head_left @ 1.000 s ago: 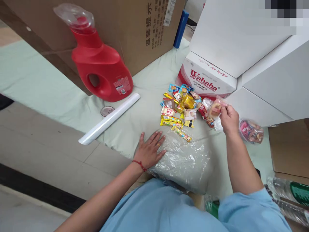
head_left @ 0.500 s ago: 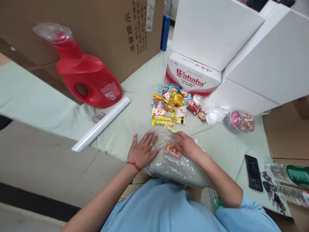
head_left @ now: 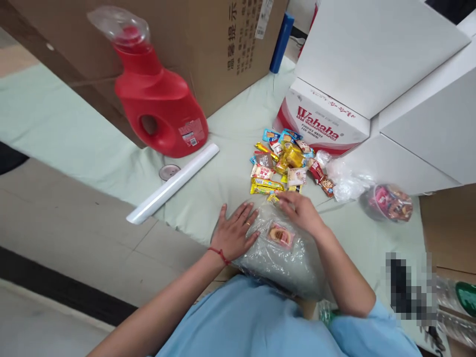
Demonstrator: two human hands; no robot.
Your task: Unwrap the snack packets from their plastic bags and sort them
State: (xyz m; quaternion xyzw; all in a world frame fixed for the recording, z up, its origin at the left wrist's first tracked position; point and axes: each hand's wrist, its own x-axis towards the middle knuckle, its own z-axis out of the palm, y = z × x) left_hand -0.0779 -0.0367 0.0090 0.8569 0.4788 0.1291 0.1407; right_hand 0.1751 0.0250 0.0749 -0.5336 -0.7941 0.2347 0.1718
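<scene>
My left hand (head_left: pixel 238 230), fingers spread, presses flat on the left side of a clear plastic sheet or bag (head_left: pixel 293 270) at the table's front edge. Lying on the plastic is a small pink-wrapped snack (head_left: pixel 281 235) with a round biscuit-like piece inside. My right hand (head_left: pixel 303 213) is at the far edge of the plastic, its bent fingers closed at the right end of a small yellow snack packet (head_left: pixel 272 198) and partly covering it. Just beyond lies a pile of wrapped snacks (head_left: pixel 292 156) in yellow, blue, white and red.
A red jug (head_left: pixel 163 109) and a white roll (head_left: pixel 173 184) are at the left, before a brown carton (head_left: pixel 208 49). Behind the snacks stands a Wahaba-style water box (head_left: pixel 323 121). Crumpled clear plastic (head_left: pixel 349 181) and a clear snack tub (head_left: pixel 388 202) lie right; bottles (head_left: pixel 451 297) sit near the edge.
My right hand has moved from over the pink-wrapped snack forward to the yellow packet, leaving the pink snack on the plastic. My left hand stays flat. The camera view has shifted.
</scene>
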